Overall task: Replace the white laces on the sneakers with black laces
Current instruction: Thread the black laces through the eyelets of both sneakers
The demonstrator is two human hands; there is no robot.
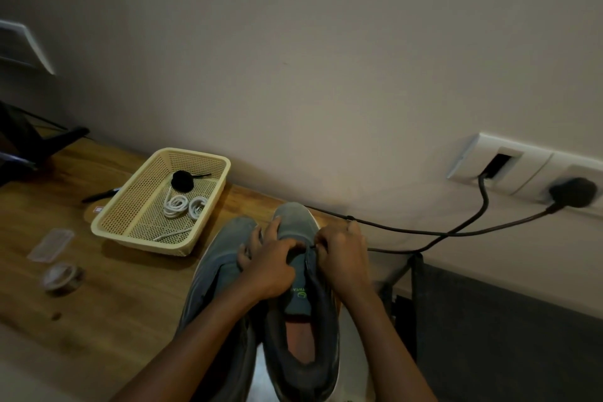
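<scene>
Two grey sneakers, toes toward the far wall, on wooden table [114, 303]: left sneaker [225, 254] untouched; right sneaker [293, 222] clasped across its upper by left hand [270, 268], fingers curled; right hand [342, 254] pinching black lace end [314, 247] at the eyelets. Far left, cream basket [107, 225] holding coiled black lace [182, 180] and coiled white laces [177, 206]

On my feed only one scrap of print can be read — green letters on the tongue [298, 302] of the grey sneaker [293, 225], upside down, roughly "TWEA", cut off at the left hand [272, 266]. A round green logo [302, 295] sits beside them. The red-and-white sticker [98, 209] on the bench [130, 287] is too blurred to read.
</scene>
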